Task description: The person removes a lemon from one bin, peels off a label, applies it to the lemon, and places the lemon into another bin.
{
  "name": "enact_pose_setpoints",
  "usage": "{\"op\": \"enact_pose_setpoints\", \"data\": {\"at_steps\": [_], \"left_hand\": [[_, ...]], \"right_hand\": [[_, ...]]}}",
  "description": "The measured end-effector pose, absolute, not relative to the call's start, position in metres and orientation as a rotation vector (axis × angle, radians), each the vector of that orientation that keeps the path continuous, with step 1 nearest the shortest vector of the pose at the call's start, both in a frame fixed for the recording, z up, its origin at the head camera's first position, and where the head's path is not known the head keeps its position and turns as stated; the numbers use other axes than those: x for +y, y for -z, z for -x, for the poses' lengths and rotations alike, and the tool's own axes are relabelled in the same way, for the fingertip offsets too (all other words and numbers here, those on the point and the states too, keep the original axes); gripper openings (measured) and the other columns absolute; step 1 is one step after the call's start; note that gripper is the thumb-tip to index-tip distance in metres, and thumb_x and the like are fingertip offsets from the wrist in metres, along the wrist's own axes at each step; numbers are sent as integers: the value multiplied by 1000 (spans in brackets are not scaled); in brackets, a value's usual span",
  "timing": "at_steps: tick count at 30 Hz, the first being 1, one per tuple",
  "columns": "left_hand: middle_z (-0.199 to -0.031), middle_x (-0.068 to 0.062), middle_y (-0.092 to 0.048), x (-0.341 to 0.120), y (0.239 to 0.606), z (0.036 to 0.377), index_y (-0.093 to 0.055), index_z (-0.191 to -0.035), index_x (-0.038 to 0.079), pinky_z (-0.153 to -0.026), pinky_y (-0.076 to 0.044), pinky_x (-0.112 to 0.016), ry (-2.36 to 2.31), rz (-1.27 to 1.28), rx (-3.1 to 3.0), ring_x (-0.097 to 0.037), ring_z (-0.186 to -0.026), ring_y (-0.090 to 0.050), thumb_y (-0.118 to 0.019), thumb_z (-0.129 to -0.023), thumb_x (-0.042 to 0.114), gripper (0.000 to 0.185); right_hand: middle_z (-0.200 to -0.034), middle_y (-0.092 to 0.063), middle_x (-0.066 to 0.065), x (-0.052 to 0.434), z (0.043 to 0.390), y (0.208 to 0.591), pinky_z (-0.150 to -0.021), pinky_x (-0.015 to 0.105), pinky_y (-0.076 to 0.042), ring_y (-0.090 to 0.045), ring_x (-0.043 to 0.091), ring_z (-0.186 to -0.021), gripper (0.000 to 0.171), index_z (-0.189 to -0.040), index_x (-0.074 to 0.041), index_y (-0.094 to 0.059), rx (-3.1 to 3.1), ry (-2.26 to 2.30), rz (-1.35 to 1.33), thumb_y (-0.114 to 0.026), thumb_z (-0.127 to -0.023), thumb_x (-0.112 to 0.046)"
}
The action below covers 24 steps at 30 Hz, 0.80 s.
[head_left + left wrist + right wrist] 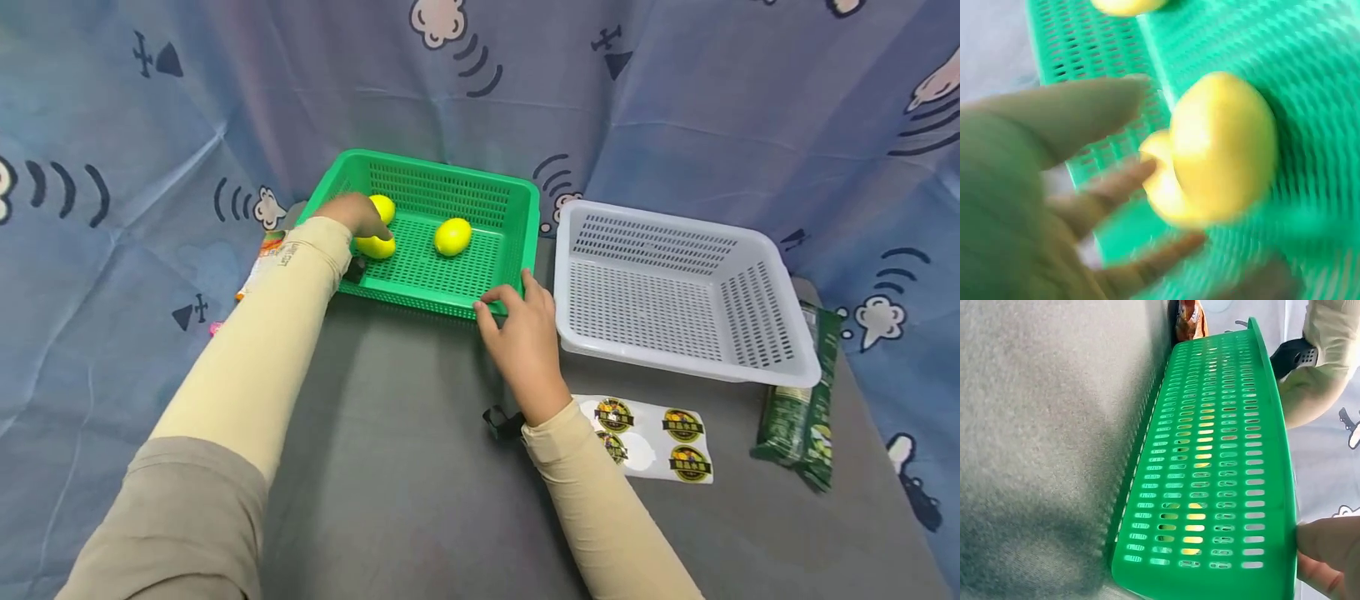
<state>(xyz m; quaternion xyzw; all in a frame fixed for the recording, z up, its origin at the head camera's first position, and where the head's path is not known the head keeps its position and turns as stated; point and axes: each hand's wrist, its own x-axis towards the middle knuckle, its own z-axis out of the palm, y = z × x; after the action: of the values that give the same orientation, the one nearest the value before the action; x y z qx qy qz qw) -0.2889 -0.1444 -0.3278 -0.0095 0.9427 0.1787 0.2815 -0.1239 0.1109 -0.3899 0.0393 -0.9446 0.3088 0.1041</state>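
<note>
Three yellow lemons sit in a green basket (420,297): one lemon (453,237) toward the middle, another lemon (384,207) and a third lemon (377,247) at the left. My left hand (356,214) reaches over the left rim beside those two. In the left wrist view, blurred, its fingers spread around a lemon (1225,150), with no grip showing. At the near right corner my right hand (522,333) holds the green basket's rim, thumb and fingers bent over the edge, as the right wrist view shows from outside.
A white basket (675,362) stands to the right of the green one. In front of it lies a sheet of round stickers (652,439). Green packets (798,408) lie at the far right. An orange and white packet (264,257) sits behind the left forearm. A patterned curtain (525,100) hangs behind.
</note>
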Motion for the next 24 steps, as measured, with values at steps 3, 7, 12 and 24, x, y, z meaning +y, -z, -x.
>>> {"op": "enact_pose_setpoints", "data": {"at_steps": [3, 7, 12, 24], "left_hand": [[-149, -29, -50, -141, 341, 294, -38, -156, -11, -106, -48, -50, -568, 126, 2532, -41, -129, -54, -65, -105, 35, 73], [-143, -26, -54, -138, 352, 302, -47, -150, -10, -104, -50, -50, -592, 152, 2538, -40, -126, -56, -68, -105, 31, 65], [-141, -25, -57, -141, 358, 302, -59, -142, -8, -104, -50, -50, -536, 82, 2563, -40, -127, -54, -71, -103, 22, 50], [-151, -12, -51, -115, 277, 216, -69, -142, 12, -101, -49, -42, -1198, -298, 2759, -30, -125, -52, -77, -95, 10, 47]], "right_hand": [[-162, -38, 31, 109, 124, 391, -116, 61, -37, -35, 48, -148, 21, -112, -11, -77, -2773, -894, -117, -73, -104, -30], [-160, -40, 32, 105, 123, 391, -116, 60, -37, -37, 49, -146, 20, -111, -11, -78, -2762, -882, -135, -74, -103, -29], [-160, -40, 32, 101, 123, 391, -116, 60, -37, -37, 49, -146, 20, -110, -11, -78, -2768, -882, -164, -74, -102, -30], [-161, -39, 30, 103, 127, 389, -116, 60, -37, -36, 49, -147, 22, -112, -12, -77, -2801, -871, -173, -73, -103, -31]]}}
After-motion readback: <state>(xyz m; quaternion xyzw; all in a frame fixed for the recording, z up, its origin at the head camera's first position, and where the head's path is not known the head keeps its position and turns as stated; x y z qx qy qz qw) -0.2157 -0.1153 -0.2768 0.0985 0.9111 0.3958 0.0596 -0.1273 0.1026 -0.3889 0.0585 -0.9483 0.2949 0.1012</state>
